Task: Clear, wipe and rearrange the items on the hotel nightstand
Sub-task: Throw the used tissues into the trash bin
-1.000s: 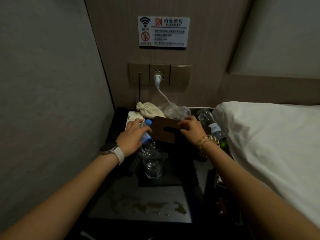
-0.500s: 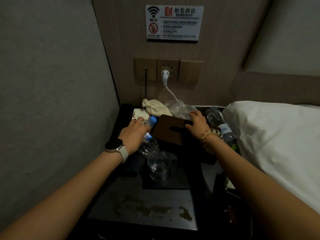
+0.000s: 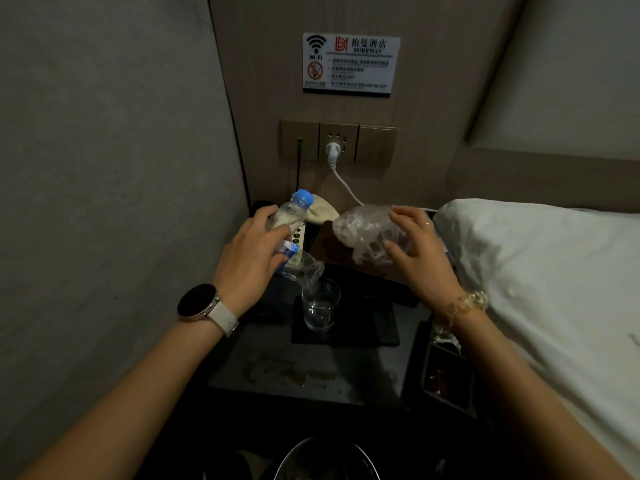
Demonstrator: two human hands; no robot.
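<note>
Both hands are raised above the rear half of the nightstand [image 3: 242, 368]. Left hand [image 3: 247, 261], wearing a dark-faced watch [image 3: 201, 303] on a pale strap, grips a crushed clear water bottle [image 3: 289, 216] around its middle; the bottle is tilted, its blue cap [image 3: 304, 196] pointing up and toward the wall, its base hanging just above the drinking glass [image 3: 320, 304]. Right hand [image 3: 420, 258], with a beaded bracelet [image 3: 465, 304] at the wrist, holds a crumpled clear plastic bag [image 3: 363, 230], fingers curled over its right side and the thumb under it. The bag is lifted over a brown tissue box [image 3: 332, 252] standing toward the rear right of the nightstand top. The glass stands upright on a dark square mat [image 3: 374, 327] near the centre of the top. A pale cloth pouch [image 3: 320, 213] lies at the rear edge behind the bottle, and a white power strip [image 3: 298, 233] shows between bottle and tissue box. Smeared wet marks [image 3: 294, 372] lie along the front edge of the top. A white plug [image 3: 333, 150] with its cable sits in the wall socket panel [image 3: 377, 143] above, below a Wi-Fi and no-smoking sign [image 3: 350, 64]. White bedding [image 3: 540, 271] adjoins the right side of the nightstand. A round bin rim [image 3: 294, 455] appears below the front edge.
</note>
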